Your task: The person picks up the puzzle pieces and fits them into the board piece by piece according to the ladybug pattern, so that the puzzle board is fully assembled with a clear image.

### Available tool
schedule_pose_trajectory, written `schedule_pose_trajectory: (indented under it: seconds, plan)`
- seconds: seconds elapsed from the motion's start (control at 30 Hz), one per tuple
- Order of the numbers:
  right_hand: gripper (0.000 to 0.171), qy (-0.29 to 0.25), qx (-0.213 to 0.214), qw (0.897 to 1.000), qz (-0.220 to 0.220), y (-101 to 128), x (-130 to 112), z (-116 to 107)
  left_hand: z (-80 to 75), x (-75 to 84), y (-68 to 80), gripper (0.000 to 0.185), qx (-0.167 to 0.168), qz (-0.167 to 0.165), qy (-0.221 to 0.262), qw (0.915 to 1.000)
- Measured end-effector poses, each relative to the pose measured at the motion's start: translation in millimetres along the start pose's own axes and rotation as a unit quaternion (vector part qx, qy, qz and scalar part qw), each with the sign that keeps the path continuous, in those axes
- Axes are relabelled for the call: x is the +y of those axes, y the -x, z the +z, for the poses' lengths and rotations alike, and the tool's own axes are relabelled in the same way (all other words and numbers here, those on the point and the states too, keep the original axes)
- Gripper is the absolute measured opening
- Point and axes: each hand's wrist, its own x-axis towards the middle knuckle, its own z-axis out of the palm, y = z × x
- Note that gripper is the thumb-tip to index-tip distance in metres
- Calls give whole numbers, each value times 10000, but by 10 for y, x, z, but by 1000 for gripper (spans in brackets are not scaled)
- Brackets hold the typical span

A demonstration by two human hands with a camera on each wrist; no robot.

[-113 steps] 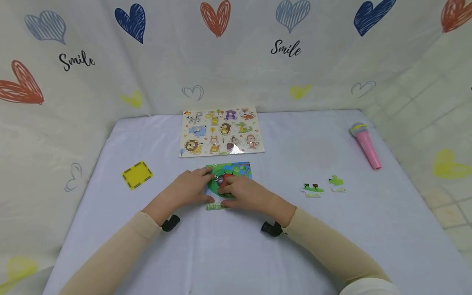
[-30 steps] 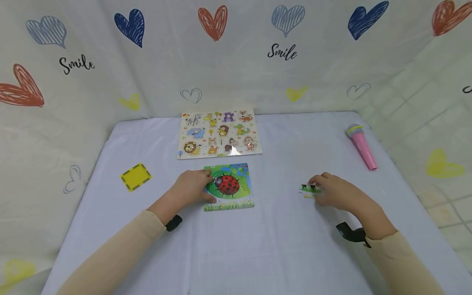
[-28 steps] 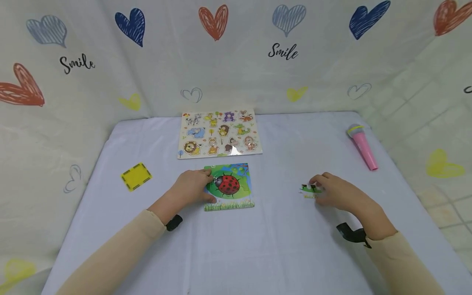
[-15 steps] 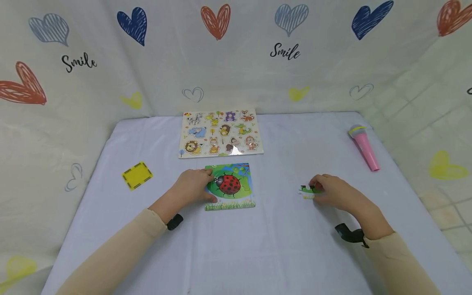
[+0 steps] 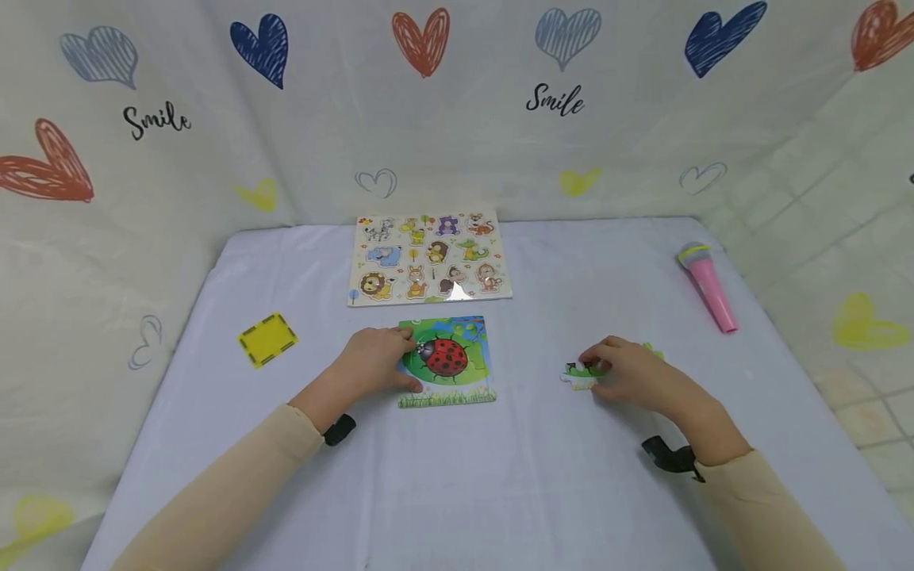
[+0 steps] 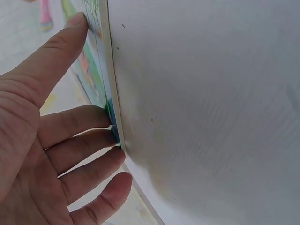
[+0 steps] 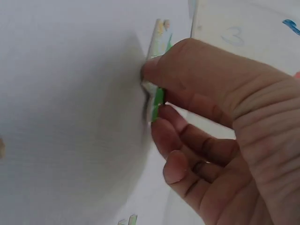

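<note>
A square ladybug jigsaw puzzle (image 5: 457,377) lies mid-table. My left hand (image 5: 367,361) rests at its left side, with relaxed fingers (image 6: 86,140) touching the edge and the thumb over the top near the grass strip. To the right, my right hand (image 5: 635,377) pinches a green and white puzzle piece (image 5: 577,379) between thumb and fingers. In the right wrist view the piece (image 7: 161,40) stands tilted close to the white cloth. Another green piece (image 5: 653,350) shows behind the right hand, which hides most of it.
Behind the ladybug puzzle lies an animal picture board (image 5: 428,258). A yellow card (image 5: 267,339) with black dashes is at the left. On the far right lies a pink toy microphone (image 5: 710,289). A heart-print curtain (image 5: 485,159) hangs along the back.
My right hand has left the ladybug puzzle, reached right, taken hold of a loose piece and shifted slightly left with it. The left hand stays at the puzzle's left side.
</note>
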Motion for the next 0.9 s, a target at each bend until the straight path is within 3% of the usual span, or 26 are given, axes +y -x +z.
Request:
schedule_pose_trajectory:
  seconds: [0.2,0.47,0.9]
  plan:
    - [34,303,190,9990,-267,-27,-51,19,10,0,-8,82,-15,14,-4,10000]
    - [36,261,266,9983,-450,-134,-194,25,-2,5,-6,82,-45,-11,58,10000]
    - [38,-128,-183,9957,-894,-525,-632,159,9,1,-17,78,-5,-4,114,9999]
